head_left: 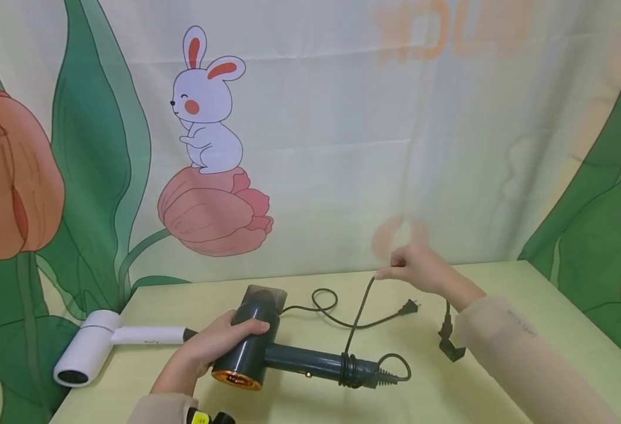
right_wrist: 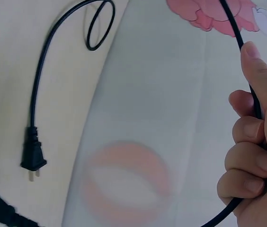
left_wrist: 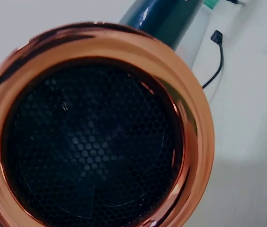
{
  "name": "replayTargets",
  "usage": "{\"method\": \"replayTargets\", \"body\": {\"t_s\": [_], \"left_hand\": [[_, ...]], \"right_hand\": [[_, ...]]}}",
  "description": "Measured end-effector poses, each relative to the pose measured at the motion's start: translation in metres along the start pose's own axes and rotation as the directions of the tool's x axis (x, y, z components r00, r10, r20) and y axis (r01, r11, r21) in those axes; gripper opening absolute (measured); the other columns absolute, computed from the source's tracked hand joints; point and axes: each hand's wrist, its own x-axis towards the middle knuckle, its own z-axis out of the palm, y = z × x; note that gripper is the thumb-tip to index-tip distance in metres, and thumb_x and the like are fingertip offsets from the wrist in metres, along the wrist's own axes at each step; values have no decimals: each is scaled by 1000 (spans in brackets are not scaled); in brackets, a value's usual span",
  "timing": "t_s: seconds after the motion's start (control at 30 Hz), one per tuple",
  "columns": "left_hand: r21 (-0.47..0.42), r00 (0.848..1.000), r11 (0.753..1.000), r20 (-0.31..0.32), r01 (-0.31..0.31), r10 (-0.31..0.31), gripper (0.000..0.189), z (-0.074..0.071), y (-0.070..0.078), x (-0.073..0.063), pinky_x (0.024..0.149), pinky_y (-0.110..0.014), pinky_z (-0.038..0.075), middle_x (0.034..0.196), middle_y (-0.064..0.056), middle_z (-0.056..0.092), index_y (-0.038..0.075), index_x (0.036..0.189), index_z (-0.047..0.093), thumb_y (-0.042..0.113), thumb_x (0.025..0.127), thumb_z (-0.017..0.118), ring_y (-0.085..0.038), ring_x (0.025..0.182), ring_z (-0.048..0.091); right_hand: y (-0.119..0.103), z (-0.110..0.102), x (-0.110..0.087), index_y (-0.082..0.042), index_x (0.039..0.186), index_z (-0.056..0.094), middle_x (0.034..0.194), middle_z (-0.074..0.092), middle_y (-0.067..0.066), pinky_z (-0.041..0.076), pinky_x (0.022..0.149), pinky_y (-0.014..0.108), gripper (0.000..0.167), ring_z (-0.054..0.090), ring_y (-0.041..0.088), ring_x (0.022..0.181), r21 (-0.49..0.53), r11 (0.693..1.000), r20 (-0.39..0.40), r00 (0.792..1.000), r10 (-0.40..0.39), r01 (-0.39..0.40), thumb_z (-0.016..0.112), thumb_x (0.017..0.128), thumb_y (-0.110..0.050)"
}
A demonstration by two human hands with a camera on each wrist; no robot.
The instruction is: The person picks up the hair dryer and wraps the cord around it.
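My left hand point(head_left: 209, 344) grips the barrel of a dark green hair dryer point(head_left: 306, 360), thumb over its top. The dryer's handle points right, with cord wound in several turns near its end. In the left wrist view the copper-coloured ring point(left_wrist: 197, 137) around its mesh end fills much of the picture. Raised above the table, my right hand point(head_left: 421, 268) holds the black cord point(head_left: 362, 309), which runs taut up from the handle. Curled fingers point(right_wrist: 249, 158) wrap that cord in the right wrist view. A dark plug end point(head_left: 451, 348) hangs below the right wrist.
A white hair dryer point(head_left: 148, 335) lies at the table's left. Another black cord loops behind the dark dryer, ending in a two-pin plug point(head_left: 408, 307) on the table point(head_left: 490, 282). A printed cloth point(head_left: 331, 147) hangs behind the table's back edge.
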Motion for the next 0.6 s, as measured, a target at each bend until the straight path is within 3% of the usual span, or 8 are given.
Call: {"method": "replayTargets", "body": {"t_s": [0.37, 0.6], "left_hand": [[47, 999, 999, -36, 2, 0, 75, -2, 3, 3, 76, -39, 52, 110, -17, 59, -2, 133, 37, 47, 82, 63, -26, 90, 61], [87, 994, 996, -104, 18, -9, 83, -3, 6, 4, 74, -39, 53, 115, -22, 55, -4, 134, 33, 52, 80, 63, -28, 92, 60]], "right_hand": [[-25, -20, -2, -16, 54, 45, 54, 33, -9, 28, 50, 21, 44, 24, 6, 51, -6, 997, -31, 996, -82, 82, 72, 80, -38], [-44, -27, -5, -17, 53, 43, 52, 31, -10, 27, 50, 20, 44, 24, 4, 50, -19, 990, -38, 989, -140, 140, 72, 82, -32]]}}
